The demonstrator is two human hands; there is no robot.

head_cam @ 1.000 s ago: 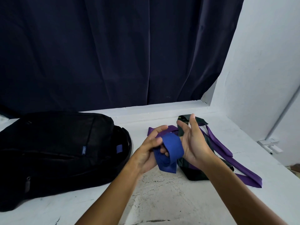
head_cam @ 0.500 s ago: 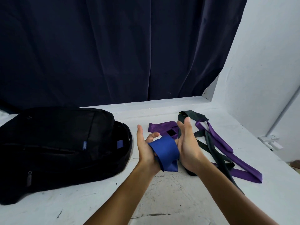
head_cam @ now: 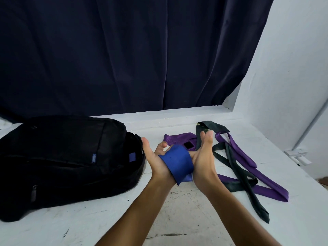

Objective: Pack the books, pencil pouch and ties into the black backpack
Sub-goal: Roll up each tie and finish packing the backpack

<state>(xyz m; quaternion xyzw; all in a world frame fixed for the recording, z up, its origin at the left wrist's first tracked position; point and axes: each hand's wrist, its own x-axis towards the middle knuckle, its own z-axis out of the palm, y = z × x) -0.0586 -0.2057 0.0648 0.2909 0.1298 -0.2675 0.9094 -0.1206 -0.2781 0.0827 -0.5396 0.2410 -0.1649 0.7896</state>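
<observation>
A rolled blue tie (head_cam: 178, 161) sits between my two palms, just above the white table (head_cam: 177, 219). My left hand (head_cam: 152, 158) cups the roll, thumb pointing up and fingers curled behind it. Against the roll's right side, my right hand (head_cam: 204, 157) presses flat with straight fingers. The black backpack (head_cam: 62, 157) lies on its side to the left, its top toward my hands. To the right, a purple tie (head_cam: 245, 155) and a dark tie (head_cam: 236, 167) lie tangled on the table. No books or pencil pouch are visible.
A dark blue curtain (head_cam: 124, 50) hangs behind the table. A white wall (head_cam: 292, 68) closes off the right side, with a pipe (head_cam: 312, 125) and a small white bracket (head_cam: 300, 157) near the table's right edge.
My left hand's fingers loosened and its thumb rose upright. My right palm turned flat against the blue roll. The view shifted slightly and more of the tangled ties shows.
</observation>
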